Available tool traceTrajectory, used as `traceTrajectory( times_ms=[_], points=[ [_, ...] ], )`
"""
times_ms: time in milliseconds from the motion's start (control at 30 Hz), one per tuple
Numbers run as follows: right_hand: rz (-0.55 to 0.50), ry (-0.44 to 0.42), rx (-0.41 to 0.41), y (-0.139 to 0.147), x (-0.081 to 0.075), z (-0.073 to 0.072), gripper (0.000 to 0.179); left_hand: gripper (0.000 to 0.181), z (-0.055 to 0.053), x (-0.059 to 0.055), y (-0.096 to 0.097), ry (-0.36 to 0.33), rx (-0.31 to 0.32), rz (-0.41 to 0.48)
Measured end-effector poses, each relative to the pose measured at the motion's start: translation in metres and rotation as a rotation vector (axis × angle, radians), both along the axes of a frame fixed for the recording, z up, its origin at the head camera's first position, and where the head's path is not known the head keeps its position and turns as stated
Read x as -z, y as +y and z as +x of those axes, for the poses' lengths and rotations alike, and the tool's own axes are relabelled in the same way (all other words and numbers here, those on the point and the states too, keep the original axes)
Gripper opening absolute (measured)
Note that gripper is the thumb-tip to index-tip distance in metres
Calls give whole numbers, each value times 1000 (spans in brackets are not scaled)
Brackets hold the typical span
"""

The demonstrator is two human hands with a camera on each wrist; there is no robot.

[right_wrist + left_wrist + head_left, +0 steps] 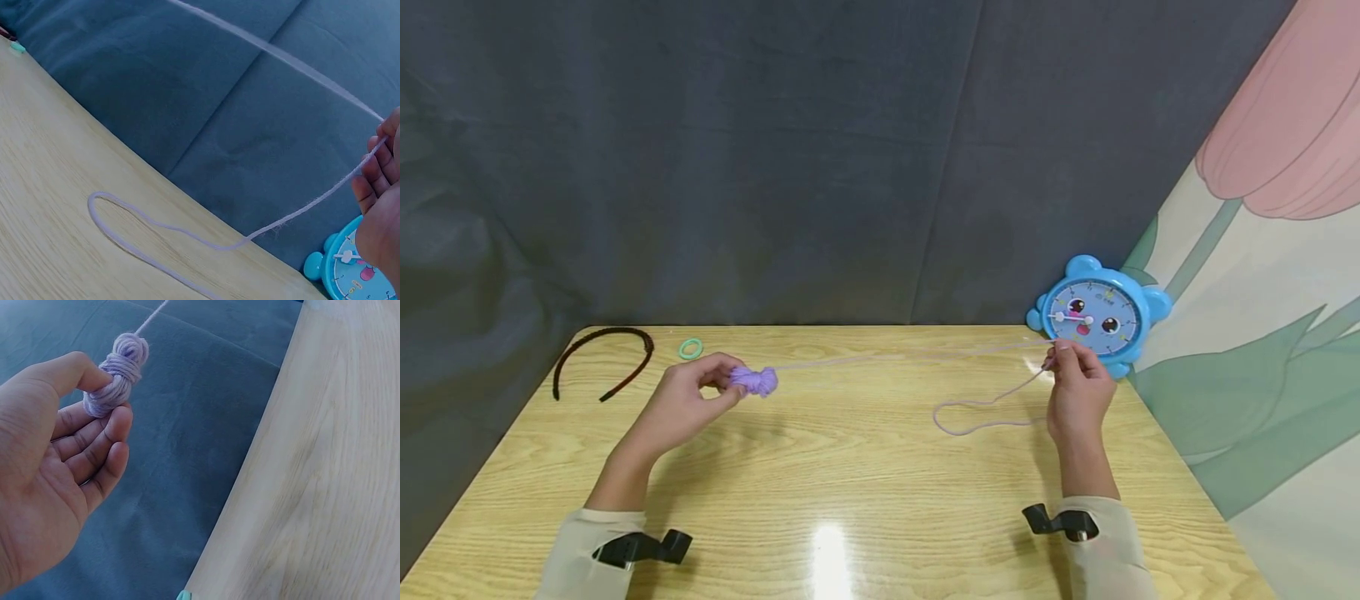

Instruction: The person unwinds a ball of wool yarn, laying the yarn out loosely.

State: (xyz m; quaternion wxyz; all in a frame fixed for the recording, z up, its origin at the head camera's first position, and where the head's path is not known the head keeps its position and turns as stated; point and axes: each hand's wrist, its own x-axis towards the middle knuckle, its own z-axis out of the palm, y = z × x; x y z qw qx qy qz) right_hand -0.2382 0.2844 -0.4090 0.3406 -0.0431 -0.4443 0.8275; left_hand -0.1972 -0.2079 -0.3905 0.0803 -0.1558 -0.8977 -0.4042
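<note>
My left hand (pixel 681 404) pinches a small wound bundle of lilac yarn (pixel 756 381) between thumb and fingers, above the table's left half. In the left wrist view the yarn bundle (pixel 117 378) shows wraps around its middle, and a strand leaves its upper end. That yarn strand (pixel 865 357) runs nearly straight across to my right hand (pixel 1081 396), which pinches it in front of the clock. Below the right hand, a slack loop of the same yarn (pixel 156 225) hangs down over the tabletop; its far end is out of sight.
A dark braided headband (pixel 602 332) and a mint-green ring (pixel 690 348) lie at the table's back left. At the back right, a blue bear-shaped clock (pixel 1097 312) leans near the wall. A dark curtain (pixel 760 167) closes off the table's (pixel 865 500) back edge.
</note>
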Motion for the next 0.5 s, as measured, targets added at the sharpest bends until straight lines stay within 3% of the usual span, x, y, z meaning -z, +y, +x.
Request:
traceTrajectory(
  times_ms=[500],
  points=[
    [-24, -35, 28, 12, 7, -2, 10, 19, 2, -5, -10, 40, -17, 40]
  ],
)
